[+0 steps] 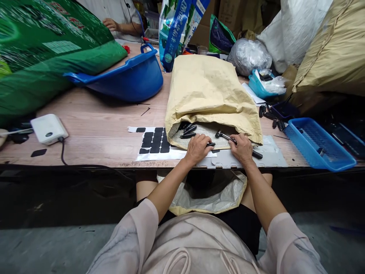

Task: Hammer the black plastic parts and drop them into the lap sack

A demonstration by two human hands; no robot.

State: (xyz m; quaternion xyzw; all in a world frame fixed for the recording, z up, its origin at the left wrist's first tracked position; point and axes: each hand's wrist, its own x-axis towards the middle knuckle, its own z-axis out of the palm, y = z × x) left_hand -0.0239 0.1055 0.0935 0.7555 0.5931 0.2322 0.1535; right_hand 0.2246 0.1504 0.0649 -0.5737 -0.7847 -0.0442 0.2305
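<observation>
My left hand [197, 147] rests at the mouth of a large yellow sack [211, 87] lying on the table. Its fingers are closed on a small black part [210, 144], whose exact kind I cannot make out. Beside it, my right hand [242, 147] grips a small hammer [226, 137] with a metal head pointing left and a dark handle end sticking out at the right. Several black pen-like parts [188, 131] lie inside the sack's mouth. Under both hands is a flat grey board [270, 152]. A second open sack [207, 205] with a whitish lining sits on my lap.
A white sheet of black stickers [155, 140] lies left of the hands. Further left are a blue basin [128, 78], a white box with a cable [49, 129] and a green bag [57, 64]. A blue basket [319, 148] stands right. Across the table, another person's hand [111, 24] shows.
</observation>
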